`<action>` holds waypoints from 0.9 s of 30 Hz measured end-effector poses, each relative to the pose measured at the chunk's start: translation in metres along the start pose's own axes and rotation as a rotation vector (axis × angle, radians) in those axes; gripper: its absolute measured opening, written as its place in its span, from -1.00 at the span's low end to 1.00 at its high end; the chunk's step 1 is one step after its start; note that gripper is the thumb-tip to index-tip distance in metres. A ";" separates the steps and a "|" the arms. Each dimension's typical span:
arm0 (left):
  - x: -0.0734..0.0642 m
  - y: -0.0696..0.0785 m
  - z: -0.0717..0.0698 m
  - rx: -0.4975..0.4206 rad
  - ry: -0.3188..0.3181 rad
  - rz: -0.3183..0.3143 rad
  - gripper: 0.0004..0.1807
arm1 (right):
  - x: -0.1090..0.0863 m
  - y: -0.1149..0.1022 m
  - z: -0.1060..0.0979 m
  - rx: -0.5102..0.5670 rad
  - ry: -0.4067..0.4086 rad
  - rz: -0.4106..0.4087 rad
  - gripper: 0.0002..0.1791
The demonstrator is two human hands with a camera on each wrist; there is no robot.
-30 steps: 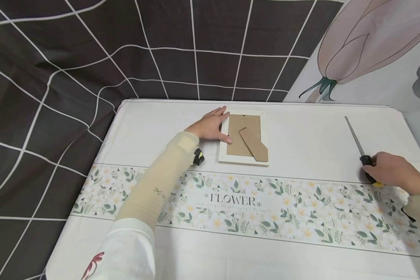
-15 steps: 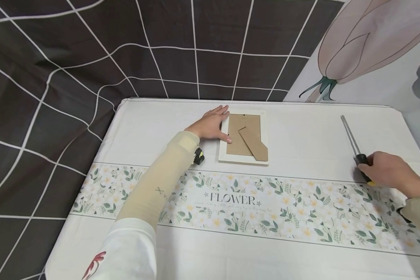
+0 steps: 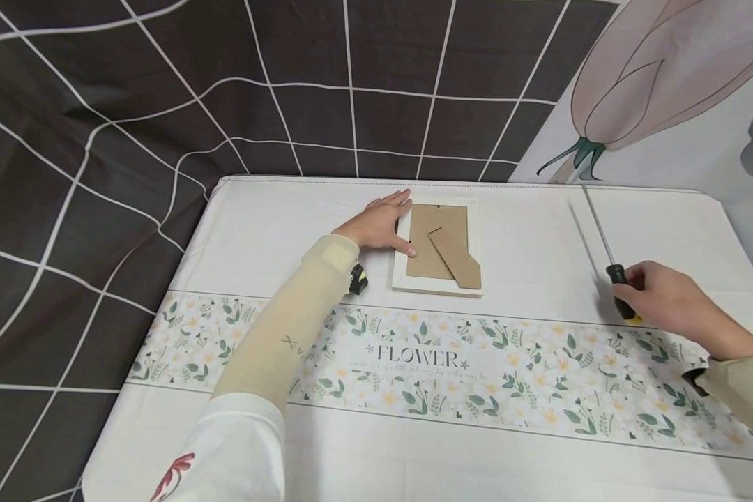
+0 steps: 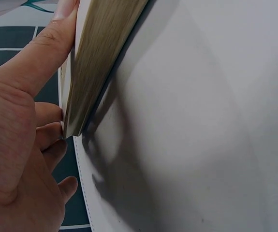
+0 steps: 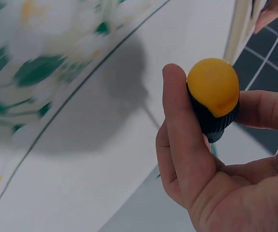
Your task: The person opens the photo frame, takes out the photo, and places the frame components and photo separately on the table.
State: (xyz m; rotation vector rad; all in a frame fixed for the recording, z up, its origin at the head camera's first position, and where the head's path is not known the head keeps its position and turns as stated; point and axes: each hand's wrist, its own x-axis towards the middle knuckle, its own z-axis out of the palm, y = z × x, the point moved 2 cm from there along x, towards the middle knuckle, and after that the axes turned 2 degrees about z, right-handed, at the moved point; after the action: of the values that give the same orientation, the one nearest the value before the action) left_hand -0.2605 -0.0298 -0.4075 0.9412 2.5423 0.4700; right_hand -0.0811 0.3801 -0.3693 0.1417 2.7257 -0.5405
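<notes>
A white picture frame (image 3: 436,286) lies face down on the table in the head view, its brown backing board (image 3: 422,261) and cardboard easel leg (image 3: 461,263) facing up. My left hand (image 3: 376,226) rests along the frame's left side, thumb over the backing, fingers spread at the top left corner. The left wrist view shows the thumb laid across the frame's wooden edge (image 4: 100,53). Over at the right, my right hand (image 3: 668,296) grips a screwdriver (image 3: 619,287) by its black handle, shaft pointing away. Its yellow handle end (image 5: 213,84) faces the right wrist camera, between thumb and fingers.
A white tablecloth (image 3: 527,279) with a floral band (image 3: 539,380) covers the table. A dark grid-patterned cloth (image 3: 389,118) rises behind and to the left. Beside my left wrist sits a small black object (image 3: 358,279).
My right hand has moved left with the screwdriver, whose shaft now tilts further left and casts a separate shadow. The left hand and the picture frame have stayed in place.
</notes>
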 end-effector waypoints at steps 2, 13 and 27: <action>0.000 0.001 -0.001 -0.003 0.000 0.001 0.27 | -0.001 -0.007 0.001 0.009 0.001 -0.015 -0.51; 0.000 0.001 -0.001 -0.009 -0.007 0.002 0.27 | 0.002 -0.031 0.005 0.057 -0.023 -0.042 -0.54; 0.000 0.001 -0.001 0.000 -0.002 0.008 0.27 | 0.004 -0.062 0.017 0.184 -0.114 -0.103 -0.60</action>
State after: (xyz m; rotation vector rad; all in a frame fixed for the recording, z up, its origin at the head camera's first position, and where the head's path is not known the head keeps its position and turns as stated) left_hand -0.2604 -0.0295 -0.4060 0.9518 2.5375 0.4704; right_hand -0.0899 0.3167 -0.3642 0.0162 2.5799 -0.8035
